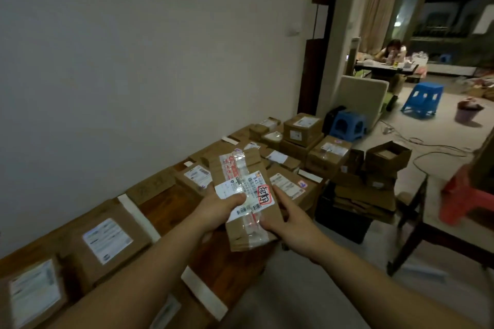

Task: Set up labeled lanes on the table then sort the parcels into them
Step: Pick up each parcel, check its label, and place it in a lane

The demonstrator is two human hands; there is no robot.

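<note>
I hold a flat brown cardboard parcel [242, 176] up above the long wooden table [165, 203]. It has clear tape and a white shipping label with red handwriting. My left hand [217, 209] grips its left edge, thumb across the label. My right hand [287, 218] grips its right and lower edge. White tape strips [137, 218] cross the table and divide it into lanes. Brown parcels with white labels [107, 239] lie in the lanes along the wall. A cardboard label card [151, 185] leans at the back of one lane.
Several boxes [303, 128] are stacked at the table's far end. Open cartons [387, 157] sit on a dark crate on the floor to the right. Blue stools [347, 123], a red stool [465, 195], floor cables and a dark table frame [417, 224] stand around. A person sits far back.
</note>
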